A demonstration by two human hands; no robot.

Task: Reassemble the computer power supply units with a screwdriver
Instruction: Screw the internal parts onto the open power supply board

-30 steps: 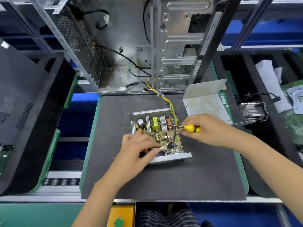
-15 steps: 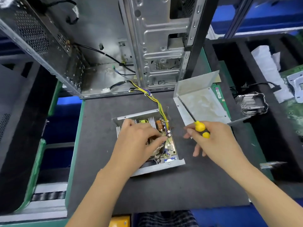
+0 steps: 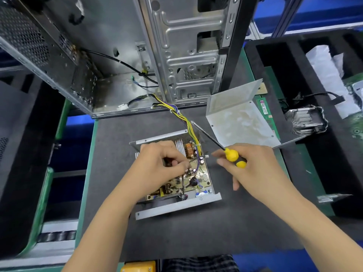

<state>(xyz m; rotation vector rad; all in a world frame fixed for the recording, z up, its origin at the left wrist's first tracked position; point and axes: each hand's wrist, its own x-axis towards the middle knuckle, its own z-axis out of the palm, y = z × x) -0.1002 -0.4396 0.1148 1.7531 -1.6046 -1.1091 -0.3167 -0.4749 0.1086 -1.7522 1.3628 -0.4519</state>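
Observation:
An open power supply unit (image 3: 177, 207) lies on the dark mat, its brown circuit board (image 3: 198, 173) exposed in a metal tray. My left hand (image 3: 163, 163) rests on the board with fingers curled, pinching something small that I cannot make out. My right hand (image 3: 253, 167) sits just right of the unit and grips a yellow-handled screwdriver (image 3: 231, 155); its shaft points up and left, tip in the air near the yellow wire bundle (image 3: 188, 126). The bent metal cover (image 3: 238, 118) of the unit lies behind my right hand.
An open computer case (image 3: 176, 55) stands at the back of the mat (image 3: 196, 232), with the wire bundle running into it. Black foam trays flank both sides; the right one (image 3: 284, 61) holds a heatsink (image 3: 306, 120), white paper and a green board. A memory stick (image 3: 266, 109) lies by the cover.
My right hand drew the screwdriver off the board and swung its tip up and back. My left hand shifted up over the board. The view moved closer to the table.

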